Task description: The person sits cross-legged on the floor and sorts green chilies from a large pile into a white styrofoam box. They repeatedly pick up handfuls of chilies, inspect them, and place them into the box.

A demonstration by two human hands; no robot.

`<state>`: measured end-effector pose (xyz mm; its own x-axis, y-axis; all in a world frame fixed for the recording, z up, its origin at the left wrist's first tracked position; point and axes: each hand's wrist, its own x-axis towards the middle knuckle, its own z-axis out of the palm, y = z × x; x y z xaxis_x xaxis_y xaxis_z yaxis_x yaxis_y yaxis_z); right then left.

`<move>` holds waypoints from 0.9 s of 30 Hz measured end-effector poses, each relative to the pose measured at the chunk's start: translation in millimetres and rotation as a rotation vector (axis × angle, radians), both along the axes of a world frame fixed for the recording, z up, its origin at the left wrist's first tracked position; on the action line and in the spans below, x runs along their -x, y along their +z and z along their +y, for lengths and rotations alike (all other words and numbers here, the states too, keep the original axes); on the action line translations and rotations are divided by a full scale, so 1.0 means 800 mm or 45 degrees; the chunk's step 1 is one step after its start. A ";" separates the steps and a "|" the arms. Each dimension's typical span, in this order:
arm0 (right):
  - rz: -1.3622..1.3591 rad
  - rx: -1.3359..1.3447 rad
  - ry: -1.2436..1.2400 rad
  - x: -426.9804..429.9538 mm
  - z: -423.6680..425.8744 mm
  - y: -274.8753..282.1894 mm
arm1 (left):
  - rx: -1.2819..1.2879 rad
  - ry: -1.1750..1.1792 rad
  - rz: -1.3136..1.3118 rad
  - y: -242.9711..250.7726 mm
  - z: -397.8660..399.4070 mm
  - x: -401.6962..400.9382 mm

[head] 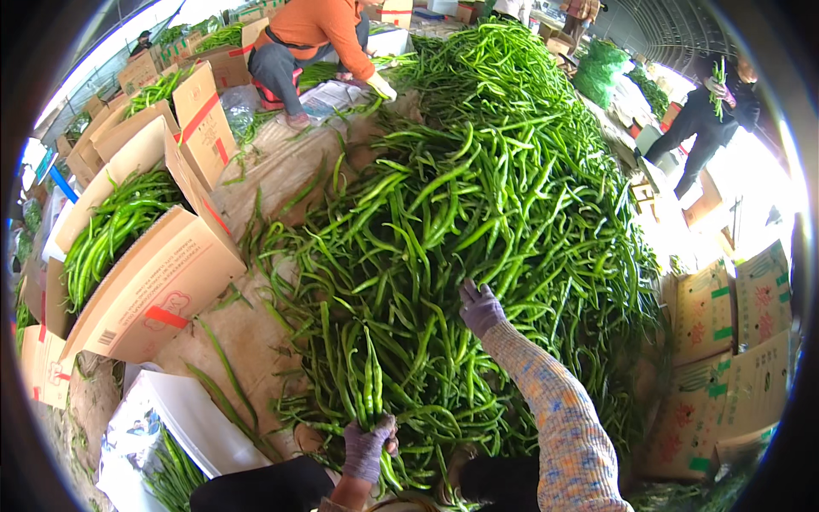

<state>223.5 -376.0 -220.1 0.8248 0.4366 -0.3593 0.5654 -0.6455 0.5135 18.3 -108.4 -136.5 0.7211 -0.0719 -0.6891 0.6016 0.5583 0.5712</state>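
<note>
A large heap of long green chili peppers (441,211) lies before me on a pale cloth sheet (256,320). My left hand (368,445), in a purple glove with bare fingertips showing, grips a small bunch of green peppers (369,377). The bunch stands nearly upright, and some of its lower ends show below my fist. My right hand (481,308), also gloved in purple, reaches out over the middle of the heap. Its fingers are slightly apart at the peppers, with nothing visibly held.
Left stands an opened cardboard box (153,288) filled with peppers; a white-lined box (192,416) with peppers sits nearer. Stacked printed cartons (704,365) border the right. A person in orange (313,38) crouches beyond; another person (697,115) at right holds peppers.
</note>
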 end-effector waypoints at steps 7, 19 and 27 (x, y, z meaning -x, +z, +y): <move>0.385 0.278 0.215 0.034 0.016 0.075 | 0.009 0.013 -0.013 -0.004 0.001 0.002; 1.294 -2.649 -1.826 0.207 0.031 0.184 | 0.204 -0.116 -0.147 0.012 0.008 0.030; 0.920 -3.150 -1.968 0.253 0.120 0.121 | -0.326 -0.527 -0.280 0.012 -0.038 0.053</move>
<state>21.3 -279.6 -123.6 0.7892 0.0134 -0.6140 -0.5126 0.5649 -0.6467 -24.2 -138.9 -126.8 0.7975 -0.2305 -0.5575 0.5926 0.1262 0.7955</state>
